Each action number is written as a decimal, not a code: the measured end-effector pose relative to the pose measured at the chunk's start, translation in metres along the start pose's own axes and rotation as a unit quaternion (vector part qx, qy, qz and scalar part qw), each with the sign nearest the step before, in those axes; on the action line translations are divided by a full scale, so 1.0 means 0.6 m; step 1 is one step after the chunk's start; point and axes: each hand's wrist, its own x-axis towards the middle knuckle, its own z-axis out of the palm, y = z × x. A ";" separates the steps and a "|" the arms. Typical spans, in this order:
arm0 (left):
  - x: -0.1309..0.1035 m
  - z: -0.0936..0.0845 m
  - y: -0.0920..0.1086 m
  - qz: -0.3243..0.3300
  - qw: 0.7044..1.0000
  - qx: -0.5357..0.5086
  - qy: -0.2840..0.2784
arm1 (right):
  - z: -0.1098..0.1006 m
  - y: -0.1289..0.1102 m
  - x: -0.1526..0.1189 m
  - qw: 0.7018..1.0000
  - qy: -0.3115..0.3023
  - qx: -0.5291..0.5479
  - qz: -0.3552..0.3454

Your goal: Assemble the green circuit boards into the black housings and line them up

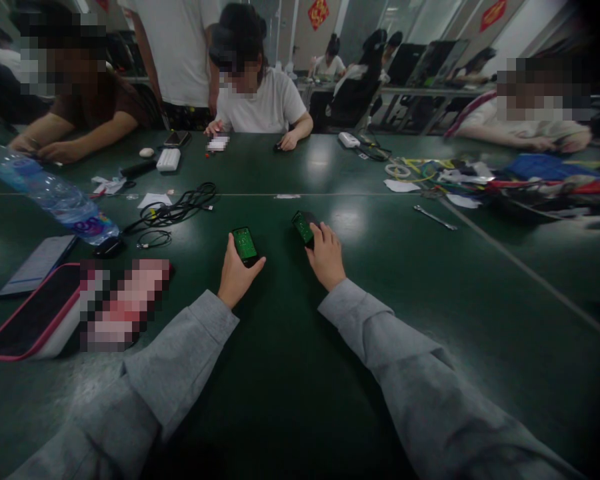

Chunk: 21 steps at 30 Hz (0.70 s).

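Note:
Between the thumb and fingers of my left hand (238, 275) is a small black device (245, 245) with a green face turned up, held by its sides. My right hand (327, 255) grips a second black device (304, 228), also green-faced, which is tilted; its fingers lie over the right side and hide part of it. The two devices are apart, over the middle of the dark green table (290, 373).
Left of my hands are black cables (180, 205), a water bottle (55, 193), a pink-edged phone (37, 310) and a pinkish blurred item (135, 300). A wrench (435, 218) and piled cables (505, 177) lie right. Several people sit opposite, a person (263, 93) among them.

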 end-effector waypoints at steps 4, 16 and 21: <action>-0.001 0.000 0.007 -0.008 1.000 -0.015 0.009 | 0.004 0.002 -0.002 1.000 -0.006 0.023 0.011; 0.013 0.001 0.005 -0.029 0.994 0.102 0.014 | 0.022 0.007 0.022 0.978 0.014 0.173 0.117; 0.016 -0.001 -0.001 -0.032 0.994 0.100 0.015 | 0.013 -0.003 0.032 0.994 0.028 0.093 0.039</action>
